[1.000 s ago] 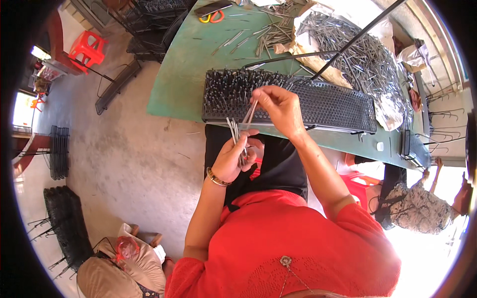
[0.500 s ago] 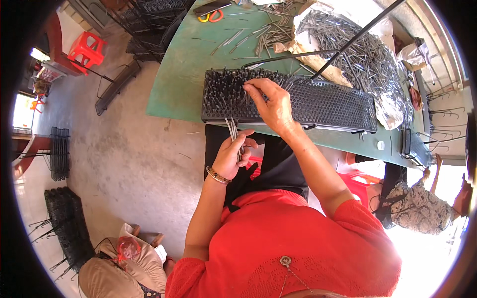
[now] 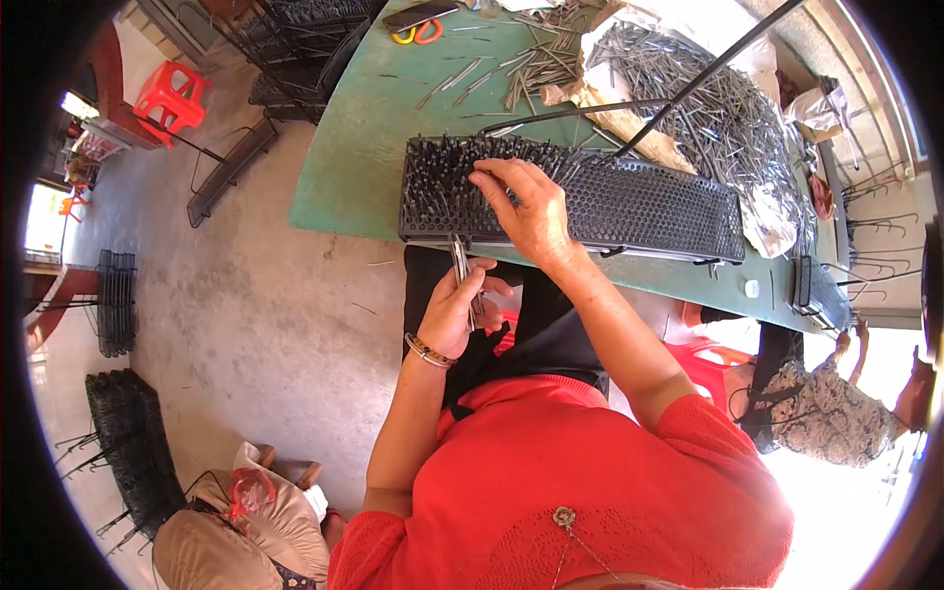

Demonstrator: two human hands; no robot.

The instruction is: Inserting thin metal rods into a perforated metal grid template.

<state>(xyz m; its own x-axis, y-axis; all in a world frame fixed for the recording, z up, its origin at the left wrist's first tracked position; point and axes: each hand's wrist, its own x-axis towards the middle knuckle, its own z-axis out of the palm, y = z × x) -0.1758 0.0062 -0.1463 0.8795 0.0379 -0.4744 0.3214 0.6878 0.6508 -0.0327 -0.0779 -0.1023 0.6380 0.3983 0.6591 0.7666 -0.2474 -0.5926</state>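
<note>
A long black perforated rack (image 3: 657, 211) lies along the near edge of the green table. Many thin dark rods (image 3: 438, 182) stand close together in its left part, while bare holes show in its right part. Over the border between the two is my right hand (image 3: 531, 208), its thumb and fingertips drawn together; anything they pinch is too small to make out. Just below the rack's front edge, my left hand (image 3: 454, 313) grips a bundle of thin metal rods (image 3: 459, 258), their ends pointing up toward the rack.
A large heap of loose rods (image 3: 708, 98) covers the table's (image 3: 369, 147) right back on paper. Scissors (image 3: 418, 32) with yellow and orange handles lie at the far left. A black metal bar (image 3: 713, 67) slants over the rack. Other people (image 3: 831, 413) sit at right and lower left.
My right hand has shifted slightly left and down over the rods. In my left hand, the bundle has moved a little; that hand stays almost in place.
</note>
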